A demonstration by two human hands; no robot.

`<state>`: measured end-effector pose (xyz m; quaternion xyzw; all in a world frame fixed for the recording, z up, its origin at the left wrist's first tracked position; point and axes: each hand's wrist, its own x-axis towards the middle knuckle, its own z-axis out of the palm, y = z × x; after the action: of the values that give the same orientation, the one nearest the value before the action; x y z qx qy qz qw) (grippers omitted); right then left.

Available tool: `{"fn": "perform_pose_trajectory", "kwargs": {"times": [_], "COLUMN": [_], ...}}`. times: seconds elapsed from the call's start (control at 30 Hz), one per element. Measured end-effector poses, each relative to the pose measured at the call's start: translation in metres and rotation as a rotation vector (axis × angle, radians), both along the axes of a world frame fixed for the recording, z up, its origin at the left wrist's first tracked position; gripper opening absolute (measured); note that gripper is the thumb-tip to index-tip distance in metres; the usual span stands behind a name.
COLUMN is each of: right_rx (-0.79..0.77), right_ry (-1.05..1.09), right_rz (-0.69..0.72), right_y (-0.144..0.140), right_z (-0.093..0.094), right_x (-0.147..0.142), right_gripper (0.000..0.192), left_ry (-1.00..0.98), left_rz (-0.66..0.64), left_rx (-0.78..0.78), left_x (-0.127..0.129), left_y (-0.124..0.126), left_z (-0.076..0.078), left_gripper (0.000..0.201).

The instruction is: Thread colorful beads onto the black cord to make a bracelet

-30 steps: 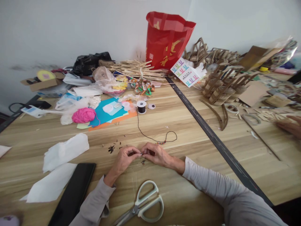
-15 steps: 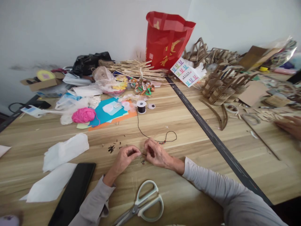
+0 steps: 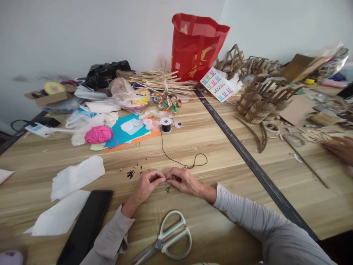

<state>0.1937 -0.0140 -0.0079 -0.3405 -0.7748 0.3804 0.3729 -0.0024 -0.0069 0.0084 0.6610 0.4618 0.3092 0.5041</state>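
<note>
My left hand and my right hand meet at the fingertips above the table, both closed in a pinch. Between them shows a tiny bit of thin black cord; whether a bead is also there is hidden by the fingers. Just below lie a few small loose beads. Beyond my right hand, a row of coloured beads sits on the black cord, which loops at its right and runs back to a spool. Short black pieces lie left of my left hand.
White-handled scissors lie near the front edge. A black phone-like slab and white paper are at left. Pink yarn, a red bag and small woven baskets stand farther back. Another person's hand is at far right.
My right hand has lowered slightly and come closer to my left fingertips, so the short cord between them is mostly covered. More of the bead row shows. My left hand has barely moved.
</note>
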Motion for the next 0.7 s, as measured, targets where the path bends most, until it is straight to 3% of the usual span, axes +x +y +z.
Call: {"fn": "perform_pose_trajectory", "kwargs": {"times": [0.43,0.7], "right_rx": [0.089,0.026], "right_ry": [-0.020,0.008], "right_rz": [-0.012,-0.045], "right_y": [0.0029,0.0033], "right_z": [-0.0033,-0.0024], "right_x": [0.0012,0.0008], "right_gripper": [0.009,0.006], "left_ry": [0.029,0.043], "left_rz": [0.008,0.014], "left_rx": [0.021,0.049], "left_x": [-0.0005,-0.0001], "left_y": [-0.0006,-0.0007], "left_z": [0.0000,0.0007], "left_gripper": [0.014,0.013]}}
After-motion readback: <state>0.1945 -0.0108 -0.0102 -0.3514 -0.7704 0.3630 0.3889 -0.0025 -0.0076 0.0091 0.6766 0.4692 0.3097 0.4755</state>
